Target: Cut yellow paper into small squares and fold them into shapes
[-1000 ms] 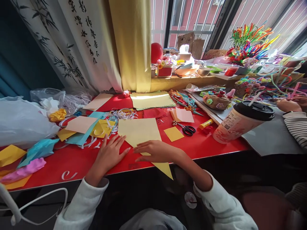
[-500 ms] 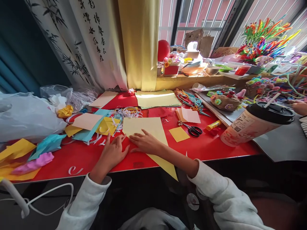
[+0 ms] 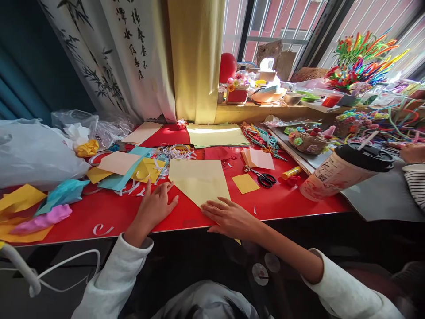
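Observation:
A pale yellow folded sheet of paper [image 3: 198, 179] lies on the red table [image 3: 285, 199], its lower point reaching the front edge. My left hand [image 3: 154, 207] rests flat beside the sheet's left corner, fingers spread, index tip touching the paper's edge. Lying flat on the sheet's lower point near the table edge, my right hand [image 3: 230, 216] has its fingers stretched out to the left. Neither hand grips anything.
Black scissors [image 3: 264, 177], a small yellow square [image 3: 245, 183] and a glue stick [image 3: 291, 172] lie right of the sheet. A tilted cup with a black lid [image 3: 345, 170] stands further right. Paper scraps [image 3: 122, 170] and a plastic bag [image 3: 36, 153] sit left. Another person's hand [image 3: 411, 152] is at far right.
My right hand has slid from the sheet's upper left fold down along the crease to its lower point. My left hand has stayed beside the left corner.

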`<state>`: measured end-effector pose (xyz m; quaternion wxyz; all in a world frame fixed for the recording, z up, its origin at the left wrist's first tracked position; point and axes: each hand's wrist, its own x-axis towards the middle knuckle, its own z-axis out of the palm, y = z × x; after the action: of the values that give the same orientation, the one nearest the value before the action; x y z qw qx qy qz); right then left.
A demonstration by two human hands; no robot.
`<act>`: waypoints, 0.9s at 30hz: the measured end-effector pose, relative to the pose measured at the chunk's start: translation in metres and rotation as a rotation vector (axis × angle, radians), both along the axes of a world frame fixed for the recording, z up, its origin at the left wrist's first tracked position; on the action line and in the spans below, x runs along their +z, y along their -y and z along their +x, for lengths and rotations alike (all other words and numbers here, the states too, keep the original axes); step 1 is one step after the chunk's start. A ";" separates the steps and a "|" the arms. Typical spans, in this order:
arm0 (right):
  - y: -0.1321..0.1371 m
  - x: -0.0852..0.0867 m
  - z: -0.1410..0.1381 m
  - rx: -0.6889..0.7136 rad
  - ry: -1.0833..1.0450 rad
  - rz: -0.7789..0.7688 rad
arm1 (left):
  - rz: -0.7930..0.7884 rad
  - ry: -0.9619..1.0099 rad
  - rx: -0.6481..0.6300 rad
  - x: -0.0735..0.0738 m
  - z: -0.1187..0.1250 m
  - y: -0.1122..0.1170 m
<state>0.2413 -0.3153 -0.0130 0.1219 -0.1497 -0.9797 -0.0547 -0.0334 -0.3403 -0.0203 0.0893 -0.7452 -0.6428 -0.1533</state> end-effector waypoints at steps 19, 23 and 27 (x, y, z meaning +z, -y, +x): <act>0.049 -0.018 0.034 -0.143 -0.134 0.313 | -0.001 0.021 0.001 0.002 0.002 0.000; 0.051 -0.021 0.037 -0.125 -0.203 0.345 | 0.009 0.000 0.008 0.003 0.004 0.001; 0.053 -0.022 0.043 -0.118 -0.249 0.394 | 0.021 0.003 0.016 0.003 0.005 0.001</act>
<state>0.2842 -0.3681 -0.0355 0.2653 -0.1857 -0.9169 -0.2331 -0.0284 -0.3413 -0.0175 0.0972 -0.7388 -0.6473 -0.1603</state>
